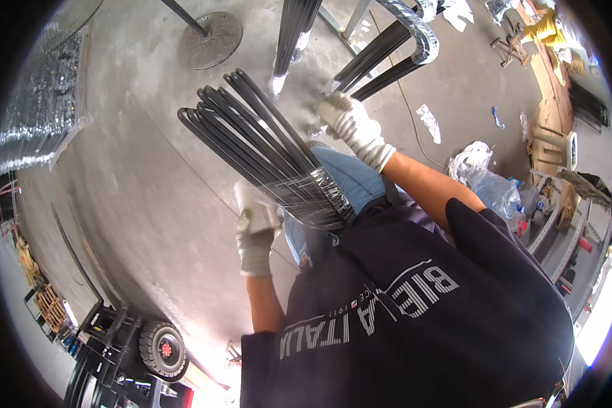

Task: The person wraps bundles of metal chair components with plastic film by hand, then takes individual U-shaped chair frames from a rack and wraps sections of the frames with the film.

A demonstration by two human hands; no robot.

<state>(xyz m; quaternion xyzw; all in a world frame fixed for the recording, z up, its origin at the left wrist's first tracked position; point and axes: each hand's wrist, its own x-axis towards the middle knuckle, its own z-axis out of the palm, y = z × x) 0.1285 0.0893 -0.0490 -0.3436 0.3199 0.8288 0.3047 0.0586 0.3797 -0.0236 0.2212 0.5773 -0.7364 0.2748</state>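
Observation:
A bundle of black bent metal rods slants across my lap, its looped ends pointing up and left. Clear stretch film is wound around its lower part. My left hand, in a whitish knit glove, is closed around a pale, translucent roll of stretch film beside the bundle's left side. The roll is partly blurred. My right hand, gloved the same way, is just right of the bundle, with its fingers loosely extended and nothing visible in them. Its fingertips are partly blurred.
Other black rod bundles stand ahead, one with a film-wrapped curved top. A round metal base with a pole is on the floor. Stacked wrapped goods lie left, a wheeled vehicle lower left. Plastic bottles and scrap film lie right.

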